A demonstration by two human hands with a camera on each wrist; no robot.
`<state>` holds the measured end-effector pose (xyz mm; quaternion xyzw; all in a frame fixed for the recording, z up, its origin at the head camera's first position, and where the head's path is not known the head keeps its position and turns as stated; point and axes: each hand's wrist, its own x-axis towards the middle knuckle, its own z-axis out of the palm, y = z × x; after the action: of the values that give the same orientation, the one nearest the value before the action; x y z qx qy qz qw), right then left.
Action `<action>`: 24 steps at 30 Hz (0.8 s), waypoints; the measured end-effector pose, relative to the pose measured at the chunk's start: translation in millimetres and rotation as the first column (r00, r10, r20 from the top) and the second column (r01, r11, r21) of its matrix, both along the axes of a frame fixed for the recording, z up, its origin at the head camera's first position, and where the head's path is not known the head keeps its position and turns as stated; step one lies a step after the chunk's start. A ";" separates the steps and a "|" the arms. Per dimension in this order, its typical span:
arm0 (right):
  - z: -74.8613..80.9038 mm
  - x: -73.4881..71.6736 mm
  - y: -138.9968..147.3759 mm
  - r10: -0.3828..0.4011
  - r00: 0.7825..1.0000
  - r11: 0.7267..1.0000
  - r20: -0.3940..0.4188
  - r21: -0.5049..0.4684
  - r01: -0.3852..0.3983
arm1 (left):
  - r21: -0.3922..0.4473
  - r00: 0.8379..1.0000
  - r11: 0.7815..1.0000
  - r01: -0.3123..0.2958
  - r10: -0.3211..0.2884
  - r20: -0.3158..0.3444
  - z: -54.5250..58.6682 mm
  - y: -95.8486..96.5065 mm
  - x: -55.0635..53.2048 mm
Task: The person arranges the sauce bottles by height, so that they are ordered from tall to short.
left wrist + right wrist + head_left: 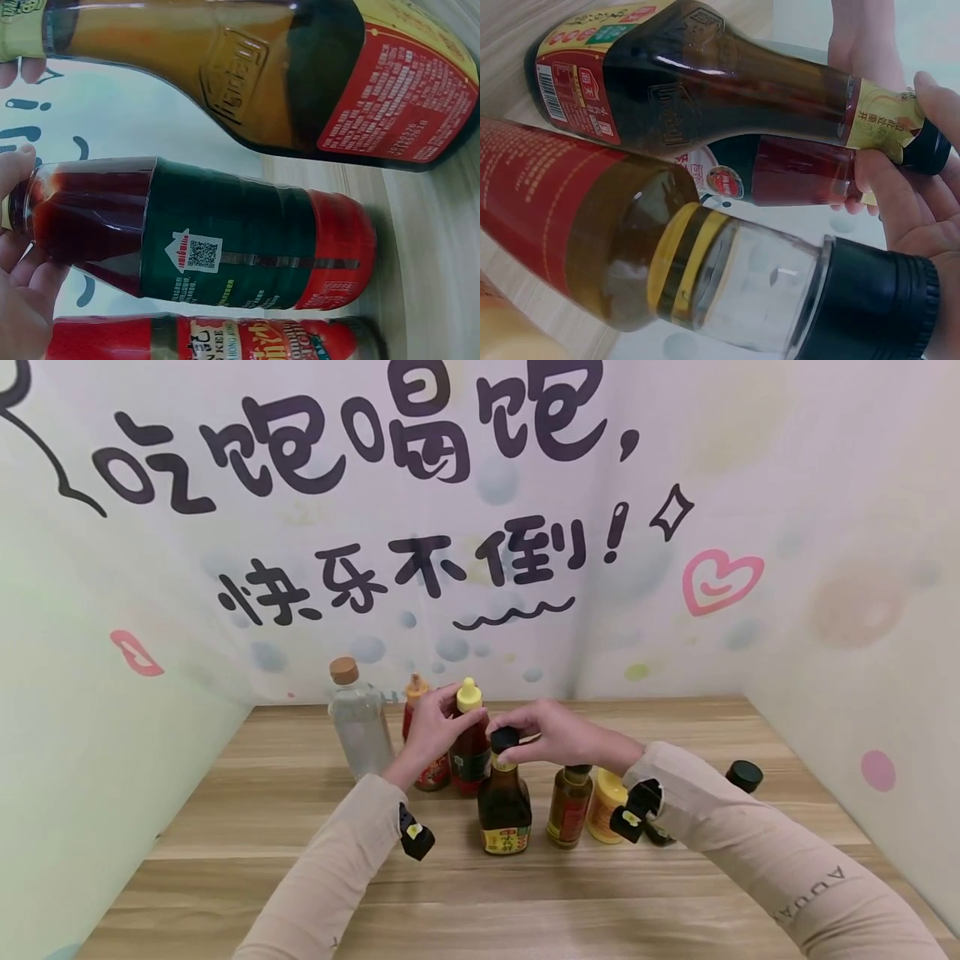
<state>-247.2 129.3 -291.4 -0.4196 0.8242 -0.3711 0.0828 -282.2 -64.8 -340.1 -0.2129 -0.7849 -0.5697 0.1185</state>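
In the head view my left hand point(437, 727) grips the neck of a dark red sauce bottle point(470, 764) with a yellow nozzle cap. Its green label point(225, 232) faces the left wrist camera. My right hand point(558, 735) holds the black-capped top of a soy sauce bottle point(504, 814), thumb and fingers around cap and neck. This bottle stands upright, nearer the front and just right of the sauce bottle, overlapping it. In the right wrist view a yellow paper band point(881, 116) wraps the soy sauce bottle's neck.
Left of my hands stand a ketchup bottle point(432, 775) and a tall clear bottle point(360, 731) with a brown cap. On the right are a red-labelled brown bottle point(570, 810), a yellow container point(606, 810) and a dark green cap point(745, 775) partly behind my sleeve. Printed walls enclose the wooden table point(300, 877).
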 end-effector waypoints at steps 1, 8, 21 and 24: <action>-0.1 -0.1 -0.1 0.001 1.000 1.000 -0.003 -0.002 -0.001 | 0.003 1.000 1.000 -0.001 0.001 0.001 -0.7 0.4 -0.7; -0.6 -0.7 -0.5 0.006 1.000 1.000 0.000 -0.014 -0.006 | -0.008 1.000 1.000 -0.002 0.002 -0.009 9.7 5.4 9.0; -0.2 -0.3 0.2 -0.001 1.000 1.000 0.007 -0.008 0.001 | 0.008 0.997 0.999 -0.054 0.053 0.052 -8.5 10.1 -8.9; -0.6 -0.4 0.2 -0.003 1.000 1.000 0.011 -0.008 0.003 | 0.012 0.998 0.999 -0.052 0.051 0.029 -8.6 10.6 -8.3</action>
<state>-247.6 129.5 -292.1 -0.4164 0.8230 -0.3769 0.0853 -290.5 -54.2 -348.7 -0.1836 -0.7880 -0.5746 0.1231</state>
